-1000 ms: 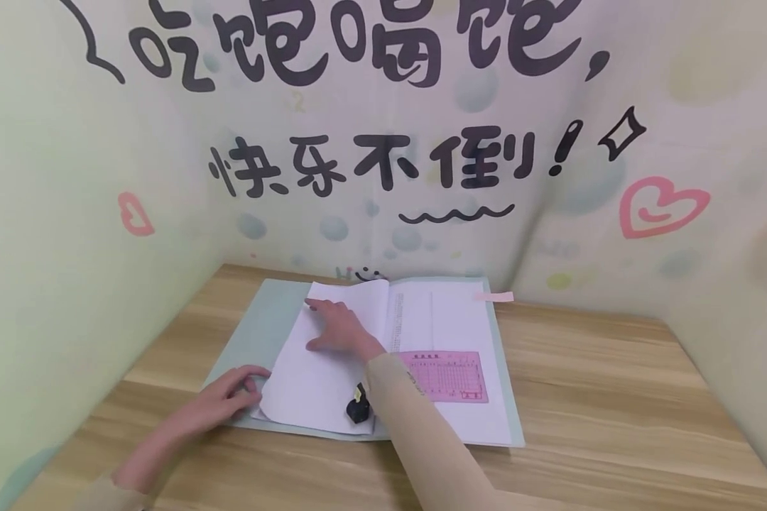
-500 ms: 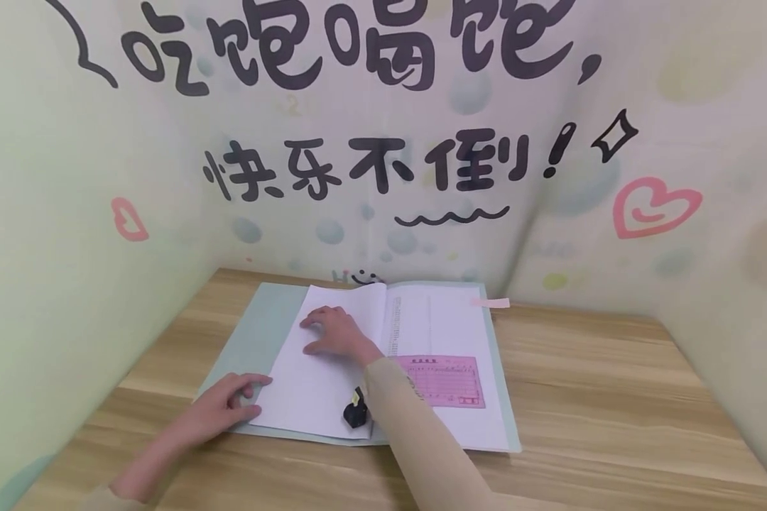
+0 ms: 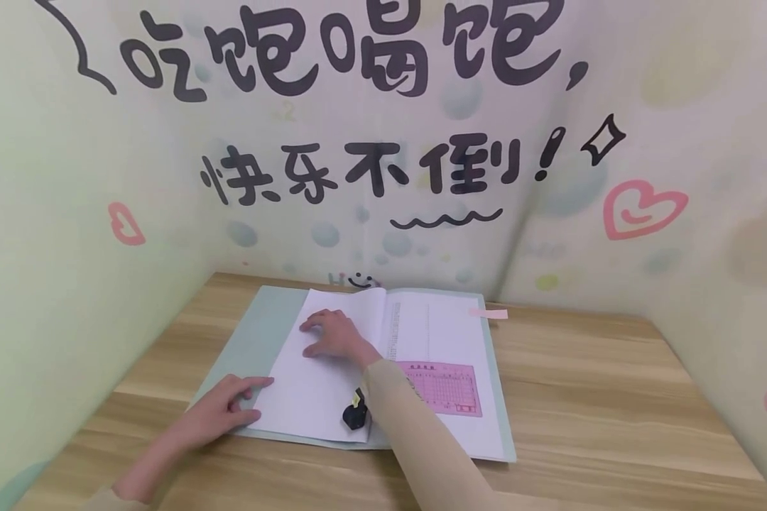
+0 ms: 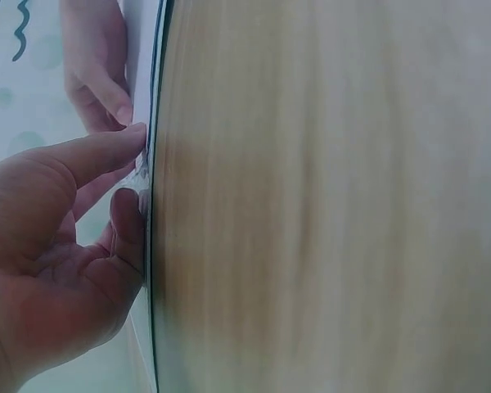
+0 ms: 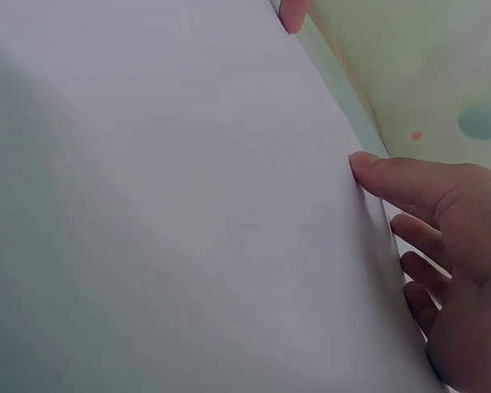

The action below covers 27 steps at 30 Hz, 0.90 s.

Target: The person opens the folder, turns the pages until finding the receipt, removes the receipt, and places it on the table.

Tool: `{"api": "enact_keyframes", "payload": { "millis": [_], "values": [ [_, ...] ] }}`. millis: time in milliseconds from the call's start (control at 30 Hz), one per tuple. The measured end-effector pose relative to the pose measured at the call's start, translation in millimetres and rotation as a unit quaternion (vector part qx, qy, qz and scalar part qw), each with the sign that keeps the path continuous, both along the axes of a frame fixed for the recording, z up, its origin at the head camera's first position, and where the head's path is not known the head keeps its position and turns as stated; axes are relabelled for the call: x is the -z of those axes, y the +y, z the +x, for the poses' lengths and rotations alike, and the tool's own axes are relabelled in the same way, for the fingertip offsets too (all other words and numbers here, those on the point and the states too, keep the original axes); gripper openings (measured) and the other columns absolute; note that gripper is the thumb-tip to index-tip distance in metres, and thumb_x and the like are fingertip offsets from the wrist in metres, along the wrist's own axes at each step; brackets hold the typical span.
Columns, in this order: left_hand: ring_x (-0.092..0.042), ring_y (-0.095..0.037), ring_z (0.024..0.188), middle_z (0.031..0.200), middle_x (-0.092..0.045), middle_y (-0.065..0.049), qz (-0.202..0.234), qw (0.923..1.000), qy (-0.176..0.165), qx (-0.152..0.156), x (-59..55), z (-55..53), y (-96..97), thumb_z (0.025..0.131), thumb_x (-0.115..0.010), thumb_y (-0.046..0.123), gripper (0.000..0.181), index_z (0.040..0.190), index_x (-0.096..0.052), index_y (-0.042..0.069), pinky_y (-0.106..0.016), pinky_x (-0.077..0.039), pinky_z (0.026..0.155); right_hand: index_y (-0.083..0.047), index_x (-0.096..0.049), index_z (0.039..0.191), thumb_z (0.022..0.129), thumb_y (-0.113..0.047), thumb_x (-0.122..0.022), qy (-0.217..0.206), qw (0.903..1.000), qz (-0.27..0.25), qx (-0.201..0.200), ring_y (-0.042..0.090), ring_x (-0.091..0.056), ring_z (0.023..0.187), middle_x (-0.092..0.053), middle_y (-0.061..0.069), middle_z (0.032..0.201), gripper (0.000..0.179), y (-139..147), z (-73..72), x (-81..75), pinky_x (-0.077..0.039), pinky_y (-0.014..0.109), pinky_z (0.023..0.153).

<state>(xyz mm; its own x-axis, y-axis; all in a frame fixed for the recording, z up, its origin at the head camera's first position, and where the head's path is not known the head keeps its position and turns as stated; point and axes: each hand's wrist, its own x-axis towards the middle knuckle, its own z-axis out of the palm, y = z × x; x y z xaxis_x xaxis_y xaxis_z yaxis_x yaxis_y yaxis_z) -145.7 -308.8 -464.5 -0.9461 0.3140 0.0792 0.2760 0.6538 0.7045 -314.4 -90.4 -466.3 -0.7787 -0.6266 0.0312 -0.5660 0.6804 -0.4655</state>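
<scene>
A light blue folder (image 3: 246, 337) lies spread on the wooden table, with white sheets (image 3: 309, 397) turned over its left half. My right hand (image 3: 332, 335) rests on the upper part of these sheets, fingers spread and slightly bent. Beside their lower left edge is my left hand (image 3: 220, 410), its fingertips touching the paper. In the left wrist view the left thumb (image 4: 102, 154) and bent fingers meet the folder's edge. The right wrist view has the right hand (image 5: 466, 262) with its fingertips against the white paper (image 5: 213, 180).
A pink printed form (image 3: 447, 390) lies on the right-hand page, partly hidden by the right sleeve (image 3: 415, 433). A pink tab (image 3: 491, 314) sticks out at the upper right. Next to the sleeve is a small black object (image 3: 354, 415). Printed walls stand behind the table (image 3: 601, 397).
The right fingers have drawn back slightly from the sheets' upper left edge and bent. The left fingers have straightened at the lower left edge, and the page corner lies flatter.
</scene>
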Motion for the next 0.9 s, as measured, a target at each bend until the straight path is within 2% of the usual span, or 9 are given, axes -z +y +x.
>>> {"api": "enact_keyframes", "payload": {
  "millis": [167,333,533,700,900],
  "values": [
    [-0.039,-0.002,0.071,0.098,-0.047,-0.007,0.003,1.0,0.002,0.005,0.8,0.8,2.2,0.089,-0.072,0.019,0.048,0.132,-0.059,0.004,-0.019,-0.038,0.062,-0.021,-0.067,0.126,0.084,-0.031,-0.077,-0.015,0.9999,0.0,-0.002,0.022,-0.048,0.133,-0.058,-0.001,0.141,0.044,2,4.5,-6.5,-0.034,0.035,0.114],
    [-0.039,-0.002,0.071,0.098,-0.047,-0.007,-0.01,0.9999,-0.005,-0.009,1.2,1.5,1.7,0.088,-0.073,0.02,0.048,0.132,-0.06,0.006,-0.019,-0.038,0.063,-0.017,-0.065,0.128,0.088,-0.026,-0.074,-0.041,0.999,-0.005,-0.016,0.02,-0.049,0.133,-0.06,0.0,0.138,0.042,2,7.5,-15.1,-0.034,0.032,0.115],
    [-0.04,-0.002,0.071,0.098,-0.047,-0.006,-0.019,0.9995,-0.016,-0.017,-1.2,2.0,2.2,0.088,-0.073,0.022,0.049,0.132,-0.06,0.007,-0.019,-0.038,0.063,-0.016,-0.064,0.13,0.091,-0.024,-0.071,-0.039,0.9987,0.001,-0.032,0.017,-0.053,0.126,-0.063,0.0,0.131,0.041,4,9.9,-28.6,-0.037,0.028,0.113],
    [-0.039,-0.002,0.07,0.097,-0.047,-0.006,-0.018,0.9997,-0.011,-0.016,-3.5,2.5,4.6,0.087,-0.074,0.02,0.048,0.131,-0.06,0.006,-0.019,-0.037,0.062,-0.017,-0.063,0.131,0.092,-0.025,-0.07,-0.039,0.999,-0.007,-0.018,0.017,-0.054,0.127,-0.063,0.001,0.132,0.041,17,13.1,-40.3,-0.038,0.03,0.113],
    [-0.039,-0.002,0.071,0.097,-0.047,-0.006,-0.016,0.9996,-0.012,-0.018,-4.2,4.0,4.9,0.087,-0.074,0.02,0.048,0.131,-0.06,0.007,-0.02,-0.037,0.062,-0.014,-0.063,0.129,0.091,-0.023,-0.071,-0.058,0.9969,-0.053,0.01,0.02,-0.056,0.127,-0.064,0.005,0.132,0.04,39,16.3,-52.3,-0.041,0.033,0.111]
  ]
}}
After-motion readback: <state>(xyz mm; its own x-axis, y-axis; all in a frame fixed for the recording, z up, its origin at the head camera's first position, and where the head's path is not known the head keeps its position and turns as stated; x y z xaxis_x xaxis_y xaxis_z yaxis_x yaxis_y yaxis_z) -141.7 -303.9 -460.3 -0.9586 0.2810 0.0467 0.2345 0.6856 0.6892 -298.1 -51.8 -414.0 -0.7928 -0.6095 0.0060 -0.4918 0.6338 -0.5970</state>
